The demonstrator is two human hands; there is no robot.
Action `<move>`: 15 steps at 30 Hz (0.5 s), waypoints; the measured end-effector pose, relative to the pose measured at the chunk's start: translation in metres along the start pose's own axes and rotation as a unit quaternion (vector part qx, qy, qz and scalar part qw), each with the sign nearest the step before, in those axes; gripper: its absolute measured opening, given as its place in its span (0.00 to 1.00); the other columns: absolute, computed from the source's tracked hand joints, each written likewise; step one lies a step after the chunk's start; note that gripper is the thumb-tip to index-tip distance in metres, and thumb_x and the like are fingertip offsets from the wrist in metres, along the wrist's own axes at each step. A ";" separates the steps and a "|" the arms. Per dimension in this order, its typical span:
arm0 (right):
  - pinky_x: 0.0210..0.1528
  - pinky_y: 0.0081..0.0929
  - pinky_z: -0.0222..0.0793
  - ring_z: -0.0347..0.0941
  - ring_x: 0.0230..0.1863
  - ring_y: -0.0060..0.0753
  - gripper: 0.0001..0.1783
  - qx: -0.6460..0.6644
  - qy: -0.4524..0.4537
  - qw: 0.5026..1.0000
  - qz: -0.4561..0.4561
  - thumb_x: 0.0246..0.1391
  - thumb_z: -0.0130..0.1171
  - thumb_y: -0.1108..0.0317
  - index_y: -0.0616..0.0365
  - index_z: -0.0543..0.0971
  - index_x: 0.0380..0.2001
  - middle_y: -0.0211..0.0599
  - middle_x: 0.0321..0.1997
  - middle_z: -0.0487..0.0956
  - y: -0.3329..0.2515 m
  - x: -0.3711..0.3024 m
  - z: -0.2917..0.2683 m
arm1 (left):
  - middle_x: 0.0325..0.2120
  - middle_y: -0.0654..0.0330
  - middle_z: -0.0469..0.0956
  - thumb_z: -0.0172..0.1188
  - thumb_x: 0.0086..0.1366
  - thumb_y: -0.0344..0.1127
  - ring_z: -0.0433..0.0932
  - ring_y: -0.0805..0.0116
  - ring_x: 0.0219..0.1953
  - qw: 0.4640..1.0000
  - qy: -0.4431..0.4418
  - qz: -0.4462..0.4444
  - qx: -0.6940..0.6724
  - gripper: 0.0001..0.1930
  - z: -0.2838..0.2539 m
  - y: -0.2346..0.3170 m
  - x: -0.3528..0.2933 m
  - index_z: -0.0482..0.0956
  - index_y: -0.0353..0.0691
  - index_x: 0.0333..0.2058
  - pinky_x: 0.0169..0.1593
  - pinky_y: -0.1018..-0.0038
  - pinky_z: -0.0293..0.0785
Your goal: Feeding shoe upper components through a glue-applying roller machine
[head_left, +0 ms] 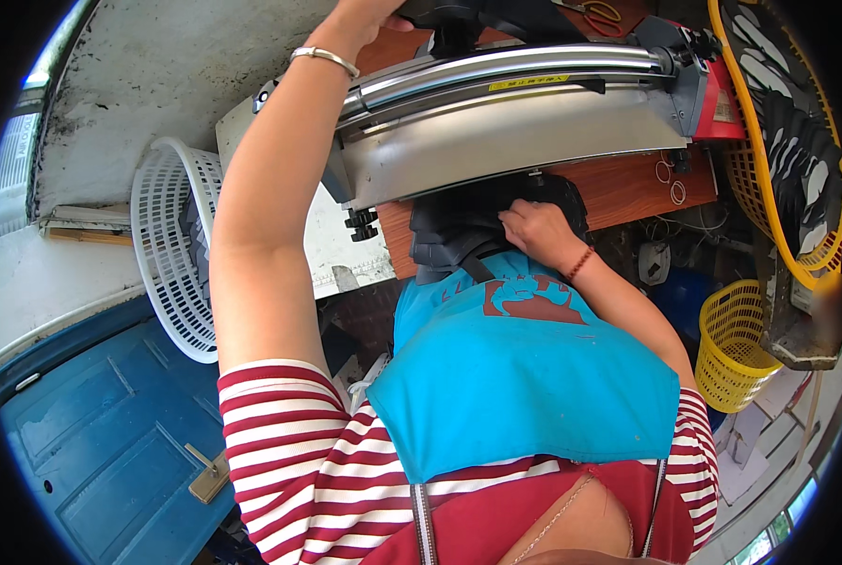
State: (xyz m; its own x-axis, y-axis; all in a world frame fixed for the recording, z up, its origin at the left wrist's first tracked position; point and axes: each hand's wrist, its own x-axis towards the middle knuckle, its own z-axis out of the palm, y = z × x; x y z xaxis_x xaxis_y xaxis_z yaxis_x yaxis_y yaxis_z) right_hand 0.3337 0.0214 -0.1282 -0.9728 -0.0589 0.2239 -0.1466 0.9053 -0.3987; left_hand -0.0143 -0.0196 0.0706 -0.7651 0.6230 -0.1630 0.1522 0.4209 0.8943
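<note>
My left arm reaches up across the roller machine, and my left hand is at the top edge of the picture beside dark pieces behind the steel roller. Most of its fingers are cut off or hidden. In front of the machine, my right hand rests with curled fingers on a black flat piece. That piece belongs to a pile of black, layered, flexible pieces at the table's near edge, against my blue apron. The far end of the pile lies under the machine's slanted steel plate.
A white slatted basket with dark pieces stands at left. On the right, a yellow basket holds black pieces with pale ovals; a smaller yellow basket sits below. Orange-handled scissors lie behind the machine. A blue door is lower left.
</note>
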 end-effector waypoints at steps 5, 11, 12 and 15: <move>0.29 0.33 0.73 0.77 0.26 0.39 0.15 0.067 0.095 0.993 -0.032 0.42 0.67 0.78 0.57 0.83 0.37 0.34 0.29 0.77 -0.028 -0.007 -0.116 | 0.42 0.55 0.79 0.57 0.64 0.25 0.78 0.65 0.28 0.991 0.032 0.093 -0.089 0.15 -0.024 0.004 -0.013 0.78 0.37 0.50 0.23 0.71 0.81; 0.27 0.34 0.72 0.77 0.26 0.39 0.13 -0.099 0.159 0.980 0.060 0.46 0.67 0.76 0.54 0.82 0.37 0.34 0.29 0.76 -0.006 0.027 -0.153 | 0.37 0.51 0.85 0.53 0.65 0.23 0.81 0.57 0.33 0.914 -0.015 0.311 0.259 0.17 0.012 -0.039 -0.006 0.87 0.45 0.45 0.43 0.63 0.77; 0.27 0.34 0.72 0.77 0.26 0.38 0.11 -0.093 0.192 0.975 0.062 0.48 0.67 0.75 0.54 0.82 0.37 0.34 0.30 0.77 0.002 0.037 -0.143 | 0.39 0.50 0.85 0.53 0.65 0.27 0.82 0.50 0.36 0.881 -0.053 0.341 0.325 0.15 0.024 -0.048 -0.005 0.87 0.44 0.45 0.45 0.61 0.78; 0.27 0.33 0.73 0.78 0.26 0.37 0.09 -0.066 0.198 0.976 0.061 0.51 0.68 0.72 0.52 0.82 0.37 0.33 0.30 0.77 0.019 0.049 -0.113 | 0.40 0.50 0.85 0.57 0.63 0.34 0.82 0.47 0.41 0.900 -0.172 0.192 0.352 0.13 0.051 -0.059 0.008 0.87 0.42 0.43 0.49 0.61 0.78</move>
State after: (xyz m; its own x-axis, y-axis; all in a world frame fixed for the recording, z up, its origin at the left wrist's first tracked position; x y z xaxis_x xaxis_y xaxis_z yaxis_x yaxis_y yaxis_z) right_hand 0.3037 0.0827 -0.0246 -0.8318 0.1966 0.5191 0.0161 0.9433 -0.3314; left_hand 0.0027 -0.0055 -0.0045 -0.3502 0.9282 -0.1255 0.8154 0.3680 0.4469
